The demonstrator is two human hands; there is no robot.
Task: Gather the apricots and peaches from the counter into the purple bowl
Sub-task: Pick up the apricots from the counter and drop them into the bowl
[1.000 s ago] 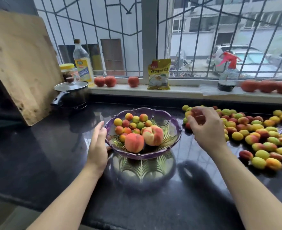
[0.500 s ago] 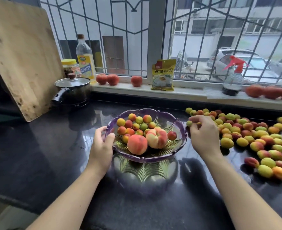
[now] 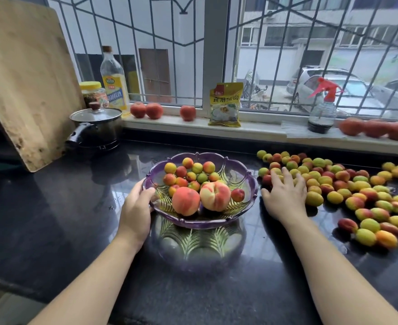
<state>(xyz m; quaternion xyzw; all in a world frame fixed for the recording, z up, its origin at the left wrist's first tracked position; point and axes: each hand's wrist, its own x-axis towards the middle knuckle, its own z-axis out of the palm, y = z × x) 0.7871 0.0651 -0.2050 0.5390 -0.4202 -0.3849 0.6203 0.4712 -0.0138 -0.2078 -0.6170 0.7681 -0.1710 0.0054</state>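
The purple bowl (image 3: 244, 174) stands mid-counter. It holds two big peaches (image 3: 185, 201) at the front and several small apricots (image 3: 189, 171) behind them. One red apricot (image 3: 237, 194) lies at the bowl's right side. My left hand (image 3: 135, 209) grips the bowl's left rim. My right hand (image 3: 284, 195) lies flat, fingers spread, on the left edge of the pile of loose apricots (image 3: 348, 191) spread over the counter to the right. Nothing shows in its grasp.
A lidded pot (image 3: 97, 127) and a leaning wooden board (image 3: 24, 78) stand at the back left. The sill holds an oil bottle (image 3: 113, 83), a jar (image 3: 92, 92), red peaches (image 3: 146, 110), a yellow packet (image 3: 225, 104) and a spray bottle (image 3: 322, 109).
An apricot that my right hand took from the pile now lies in the bowl. The right hand has gone back to the pile, fingers spread. The left hand closed on the rim.
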